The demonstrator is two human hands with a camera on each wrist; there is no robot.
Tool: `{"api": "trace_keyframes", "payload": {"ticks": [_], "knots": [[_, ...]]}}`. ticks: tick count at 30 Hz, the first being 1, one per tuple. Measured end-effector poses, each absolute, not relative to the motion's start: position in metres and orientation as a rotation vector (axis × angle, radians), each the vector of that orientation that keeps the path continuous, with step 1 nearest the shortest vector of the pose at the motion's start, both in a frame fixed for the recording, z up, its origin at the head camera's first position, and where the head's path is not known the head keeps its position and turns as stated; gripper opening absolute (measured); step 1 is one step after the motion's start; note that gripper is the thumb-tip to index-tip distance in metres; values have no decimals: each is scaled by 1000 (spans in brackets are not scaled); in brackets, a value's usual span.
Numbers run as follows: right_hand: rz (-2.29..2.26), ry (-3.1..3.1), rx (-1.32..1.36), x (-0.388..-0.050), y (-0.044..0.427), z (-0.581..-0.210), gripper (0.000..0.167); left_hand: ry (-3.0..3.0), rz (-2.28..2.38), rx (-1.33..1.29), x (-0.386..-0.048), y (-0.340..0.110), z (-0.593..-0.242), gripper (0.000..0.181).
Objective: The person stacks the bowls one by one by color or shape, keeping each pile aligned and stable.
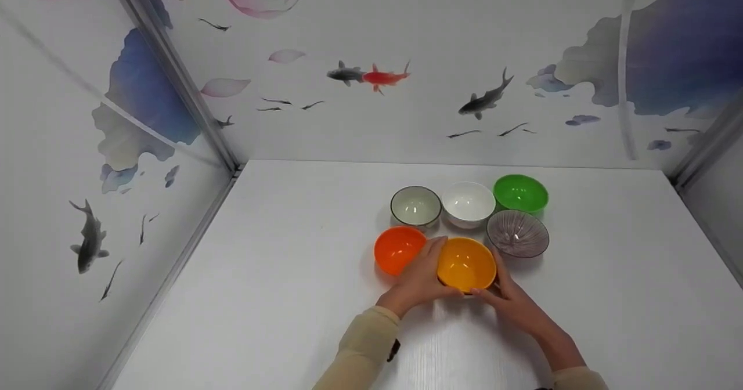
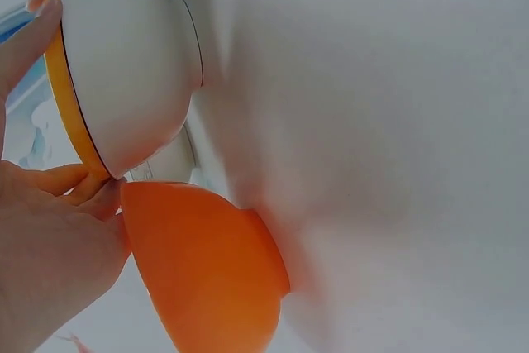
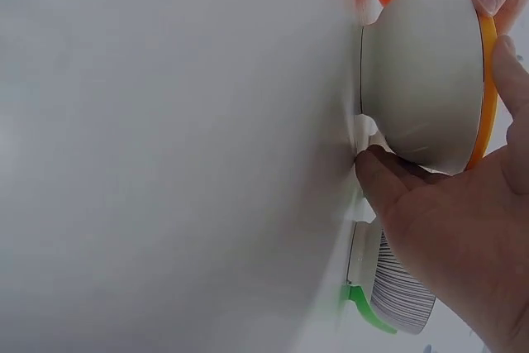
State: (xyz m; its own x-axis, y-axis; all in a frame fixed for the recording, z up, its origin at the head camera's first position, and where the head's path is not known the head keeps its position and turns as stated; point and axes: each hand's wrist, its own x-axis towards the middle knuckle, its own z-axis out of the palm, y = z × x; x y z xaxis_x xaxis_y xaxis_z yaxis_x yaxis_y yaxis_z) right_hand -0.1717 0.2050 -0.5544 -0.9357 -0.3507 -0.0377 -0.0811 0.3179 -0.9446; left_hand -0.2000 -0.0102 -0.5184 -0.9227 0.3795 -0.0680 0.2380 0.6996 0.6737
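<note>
Both hands hold a yellow bowl from its two sides, above the front of the table. Below its yellow rim, the wrist views show a pale outer wall with a dark line; I cannot tell if this is a second bowl nested outside. The left hand has its thumb at the near rim and its fingers on the left side, beside an orange bowl. On the right side, the right hand grips with thumb at the near rim and fingers along the wall, near a purple-grey striped bowl.
Behind stand a grey-green bowl with a dark rim, a white bowl and a green bowl, close together on the white table. Printed panels wall off the back and sides.
</note>
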Motion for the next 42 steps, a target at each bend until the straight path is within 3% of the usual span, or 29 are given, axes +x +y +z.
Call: {"api": "trace_keyframes", "payload": {"ticks": [12,21,32,42], "knots": [[-1641,2376,-362,-173,206,-559,110,2673,1065,507,-200,-13,-519,104],[-1598,2460,-353,-172,200,-554,115,2722,1101,435,-198,-40,-512,101],[-1560,2476,-257,-176,196,-552,121,2734,1413,140,-202,-80,-514,84],[-1574,2481,-252,-175,195,-550,115,2655,1539,3,-202,-92,-530,93]]}}
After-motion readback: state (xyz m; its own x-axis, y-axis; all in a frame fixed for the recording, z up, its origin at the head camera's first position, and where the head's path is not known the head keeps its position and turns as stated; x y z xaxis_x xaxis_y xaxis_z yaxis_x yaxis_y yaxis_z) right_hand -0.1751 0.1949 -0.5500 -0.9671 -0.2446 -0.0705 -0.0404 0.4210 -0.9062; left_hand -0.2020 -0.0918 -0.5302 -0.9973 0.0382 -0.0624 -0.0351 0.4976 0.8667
